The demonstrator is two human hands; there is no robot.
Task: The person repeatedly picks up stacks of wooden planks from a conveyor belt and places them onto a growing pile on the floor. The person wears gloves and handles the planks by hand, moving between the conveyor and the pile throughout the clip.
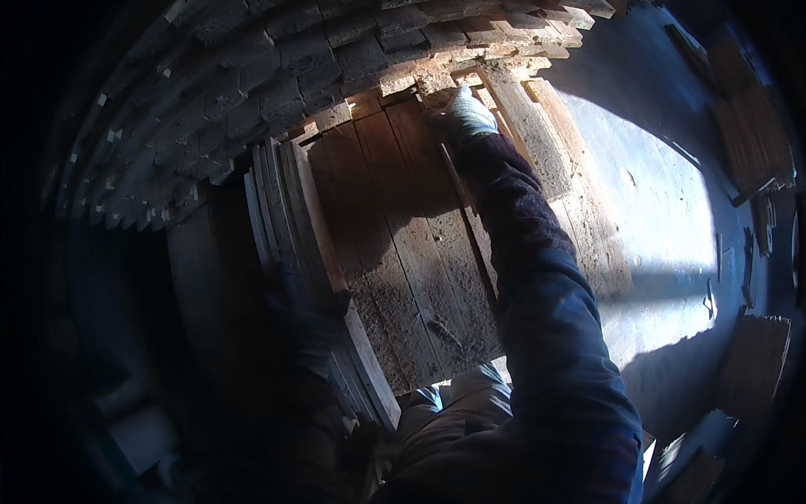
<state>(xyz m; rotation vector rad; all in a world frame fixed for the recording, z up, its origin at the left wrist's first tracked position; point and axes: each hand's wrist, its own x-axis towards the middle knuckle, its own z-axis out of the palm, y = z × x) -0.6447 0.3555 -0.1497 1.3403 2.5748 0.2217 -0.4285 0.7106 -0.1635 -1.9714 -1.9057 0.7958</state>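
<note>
Hands (468,116) well apart, right arm (537,269) stretched forward, left hand (309,328) by boards (312,223)

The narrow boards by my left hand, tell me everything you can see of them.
The narrow boards look like plain wood: several long, straight strips packed side by side, their far ends uneven. They slant from near the stacked wood down toward the person's body, along the left side of the sawdust-strewn planks. The rightmost strip looks palest; those to its left are darker. The left grip lies against them partway along, too shadowed to tell how firmly it holds.
</note>
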